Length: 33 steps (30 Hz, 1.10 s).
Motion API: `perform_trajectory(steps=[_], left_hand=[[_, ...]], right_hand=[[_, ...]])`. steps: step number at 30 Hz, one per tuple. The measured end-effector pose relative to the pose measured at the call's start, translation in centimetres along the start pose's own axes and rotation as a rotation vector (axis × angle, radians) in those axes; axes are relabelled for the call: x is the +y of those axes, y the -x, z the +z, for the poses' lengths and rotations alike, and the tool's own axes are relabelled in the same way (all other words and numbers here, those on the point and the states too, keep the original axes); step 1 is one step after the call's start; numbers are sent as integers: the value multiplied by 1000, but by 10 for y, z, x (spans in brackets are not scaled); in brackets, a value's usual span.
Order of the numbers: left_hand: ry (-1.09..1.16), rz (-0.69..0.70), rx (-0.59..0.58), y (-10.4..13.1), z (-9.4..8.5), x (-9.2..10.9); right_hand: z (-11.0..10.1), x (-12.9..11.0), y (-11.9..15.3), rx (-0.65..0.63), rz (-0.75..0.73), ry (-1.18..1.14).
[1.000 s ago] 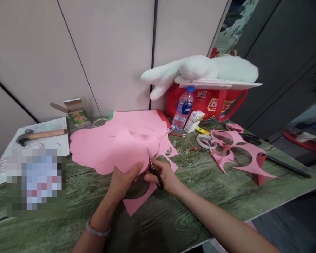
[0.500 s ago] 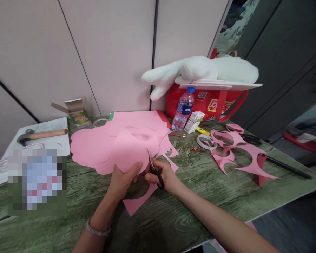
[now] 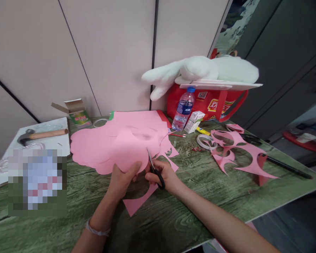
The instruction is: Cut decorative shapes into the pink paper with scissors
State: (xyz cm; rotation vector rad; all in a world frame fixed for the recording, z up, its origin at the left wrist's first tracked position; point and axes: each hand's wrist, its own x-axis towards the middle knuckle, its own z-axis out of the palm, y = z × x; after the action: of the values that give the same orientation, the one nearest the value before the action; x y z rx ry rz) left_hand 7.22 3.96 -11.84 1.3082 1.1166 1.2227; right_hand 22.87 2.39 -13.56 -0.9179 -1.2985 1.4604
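A large sheet of pink paper (image 3: pixel 94 147) with a scalloped left edge lies in front of me, partly raised off the table. My left hand (image 3: pixel 125 177) pinches its near edge, thumb on top and the other fingers hidden underneath. Just right of that, my right hand (image 3: pixel 162 175) is closed around the black handles of a pair of scissors (image 3: pixel 151 162), whose blades point away from me at the paper's right edge. A curved pink offcut (image 3: pixel 137 203) hangs or lies below the hands; I cannot tell which.
Pink scraps (image 3: pixel 242 140), a tape roll (image 3: pixel 205 142) and a long black rod (image 3: pixel 289 166) lie to the right. Behind stand a water bottle (image 3: pixel 183 110), a small white box (image 3: pixel 194 122) and a red bag (image 3: pixel 171 100). On the left, a hammer (image 3: pixel 47 134) rests on a white board (image 3: pixel 64 147).
Almost nothing differs. The paper's raised middle has shifted slightly; both hands and the scissors keep nearly the same place.
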Motion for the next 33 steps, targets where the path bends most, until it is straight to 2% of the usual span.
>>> perform_trajectory(steps=[10,22,33], left_hand=[[-24,12,-11,-1,-3,-1],[111,-3,23,-2,0,3],[70,13,31,-1,0,5]], right_hand=[[-3,5,1,-13,-26,-10],[-2,-2,1,3,10,17],[-1,-5,1,-1,32,45]])
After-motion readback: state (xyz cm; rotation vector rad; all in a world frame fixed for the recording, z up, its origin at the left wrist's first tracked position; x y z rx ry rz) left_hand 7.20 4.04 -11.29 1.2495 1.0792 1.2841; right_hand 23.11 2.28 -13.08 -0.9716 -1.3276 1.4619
